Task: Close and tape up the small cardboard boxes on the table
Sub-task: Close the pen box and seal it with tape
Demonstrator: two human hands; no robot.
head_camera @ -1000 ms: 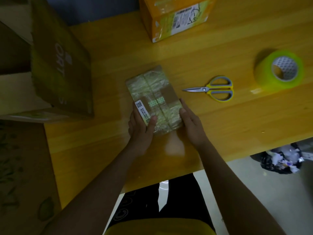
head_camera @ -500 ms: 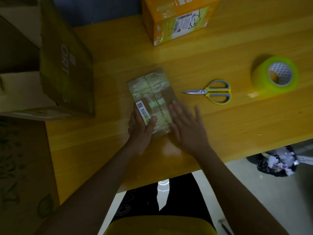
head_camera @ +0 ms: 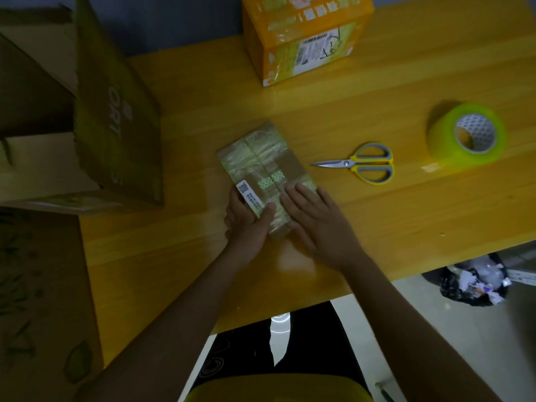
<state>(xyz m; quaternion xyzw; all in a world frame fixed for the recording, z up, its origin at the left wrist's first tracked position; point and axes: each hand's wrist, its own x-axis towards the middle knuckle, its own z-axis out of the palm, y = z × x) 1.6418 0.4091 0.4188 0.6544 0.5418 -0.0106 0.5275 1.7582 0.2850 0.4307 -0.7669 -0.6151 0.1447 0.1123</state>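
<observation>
Cardboard is taking flat, straight-fingered pressure from the right hand (head_camera: 319, 224) while the left hand (head_camera: 249, 224) is gripping the small box's (head_camera: 261, 166) near-left corner at frame centre on the table (head_camera: 377, 227), so firm strokes outward along the seam should be seating the tape best.

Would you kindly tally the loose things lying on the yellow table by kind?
Small cardboard boxes: 2, the taped flat box and the orange box
Scissors: 1
Tape rolls: 1
Total: 4
</observation>
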